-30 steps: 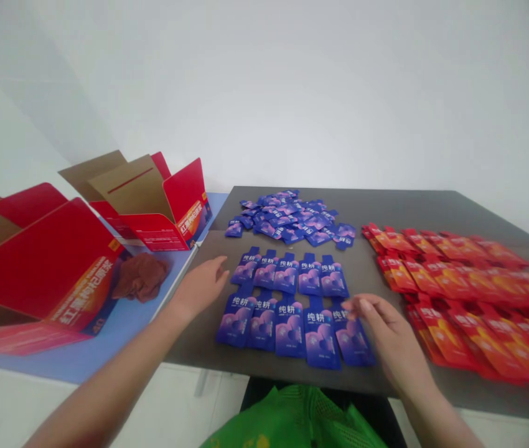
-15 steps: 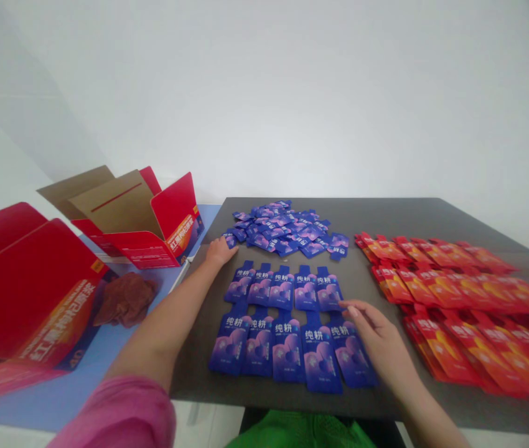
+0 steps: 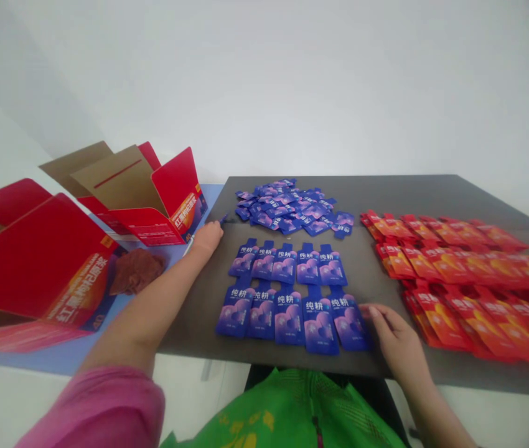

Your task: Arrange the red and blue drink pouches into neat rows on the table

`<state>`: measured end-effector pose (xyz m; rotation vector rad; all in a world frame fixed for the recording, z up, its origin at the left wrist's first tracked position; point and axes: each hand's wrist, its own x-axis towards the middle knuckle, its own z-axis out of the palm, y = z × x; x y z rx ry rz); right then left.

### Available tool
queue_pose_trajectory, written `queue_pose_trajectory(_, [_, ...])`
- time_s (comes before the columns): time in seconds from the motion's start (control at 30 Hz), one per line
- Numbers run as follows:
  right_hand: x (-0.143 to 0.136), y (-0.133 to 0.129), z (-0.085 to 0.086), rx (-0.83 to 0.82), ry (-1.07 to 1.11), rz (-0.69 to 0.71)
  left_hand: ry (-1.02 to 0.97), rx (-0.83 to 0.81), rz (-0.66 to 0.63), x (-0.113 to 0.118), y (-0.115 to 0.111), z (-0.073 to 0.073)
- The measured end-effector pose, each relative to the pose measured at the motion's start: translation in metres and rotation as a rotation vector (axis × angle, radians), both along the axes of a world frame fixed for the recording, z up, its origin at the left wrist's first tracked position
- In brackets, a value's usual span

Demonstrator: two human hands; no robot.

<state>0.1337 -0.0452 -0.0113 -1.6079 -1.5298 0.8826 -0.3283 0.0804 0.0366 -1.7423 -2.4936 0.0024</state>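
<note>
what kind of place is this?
Probably a small packing area, though the wider room isn't shown: open printed cartons on the left, a loose pile of blue pouches, and red pouches in overlapping rows on a dark table.

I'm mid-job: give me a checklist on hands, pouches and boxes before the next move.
1. Left hand holding a blue pouch: ok, a corner shows; the rest is hidden.
2. Right hand clear of the front row: cannot tell, too close to the rightmost pouch to judge contact.
3. Five pouches in each blue row: ok.
4. Front row level: not ok, fourth pouch from left sits lowest.
5. Red pouches apart from blue rows: ok.
6. Near box flaps raised: ok.
</note>
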Motion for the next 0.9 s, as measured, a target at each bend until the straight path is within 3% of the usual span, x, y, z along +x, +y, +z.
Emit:
queue_pose_trajectory(0.1, [-0.002,-0.008,0.006,0.017,0.018,-0.050,0.027,0.006,0.027,0.008,-0.021,0.013])
queue_pose_trajectory(0.2, [-0.016,-0.017,0.024,-0.003,0.067,-0.029,0.065,0.075,-0.016,0.037,-0.055,0.031])
queue_pose_trajectory(0.33, [-0.061,-0.023,0.053,-0.114,0.305,0.234,0.057,0.214,-0.357,0.100,-0.117,0.042])
queue_pose_trajectory(0.47, [-0.111,-0.023,0.063,-0.252,0.559,0.421,-0.049,0.230,-0.810,0.150,-0.170,0.027])
queue_pose_trajectory(0.53, [-0.125,-0.023,0.057,-0.280,0.575,0.395,-0.103,0.250,-0.942,0.159,-0.188,0.015])
queue_pose_trajectory(0.6, [-0.131,-0.021,0.049,-0.285,0.555,0.342,-0.125,0.298,-0.993,0.159,-0.202,0.006])
queue_pose_trajectory(0.7, [-0.128,-0.014,0.042,-0.287,0.527,0.323,-0.155,0.379,-0.911,0.146,-0.218,0.000])
queue_pose_trajectory(0.83, [-0.131,0.002,0.044,-0.270,0.396,0.334,-0.267,0.389,-0.508,0.122,-0.229,-0.010])
queue_pose_trajectory(0.9, [-0.139,0.008,0.045,-0.286,0.334,0.383,-0.323,0.320,-0.415,0.114,-0.230,-0.019])
